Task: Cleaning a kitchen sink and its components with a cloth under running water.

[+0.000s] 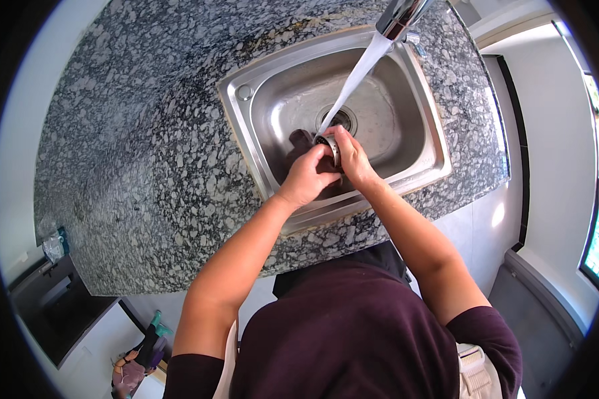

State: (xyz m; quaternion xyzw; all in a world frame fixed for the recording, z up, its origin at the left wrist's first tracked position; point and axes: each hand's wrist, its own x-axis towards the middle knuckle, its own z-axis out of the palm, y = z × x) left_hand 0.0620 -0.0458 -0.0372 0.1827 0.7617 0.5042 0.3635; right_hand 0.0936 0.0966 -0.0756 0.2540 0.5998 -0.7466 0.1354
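Over the near part of the stainless steel sink [397,119], my left hand [307,174] and my right hand [353,157] hold a small perforated metal strainer cup [332,147] between them. The fingers of my left hand are at its near left side, and those of my right hand wrap its right side. A stream of water [354,75] runs from the chrome faucet [399,22] down to the cup's far left edge. Just beyond my fingers lies the sink drain [343,117], partly hidden. My fingers cover much of the cup.
A speckled granite countertop [179,164] surrounds the sink. A round fitting [244,92] sits in the sink's left rim. At the counter's far left corner is a clear plastic bag [55,245]. Another person [135,359] sits off to the lower left, away from the counter.
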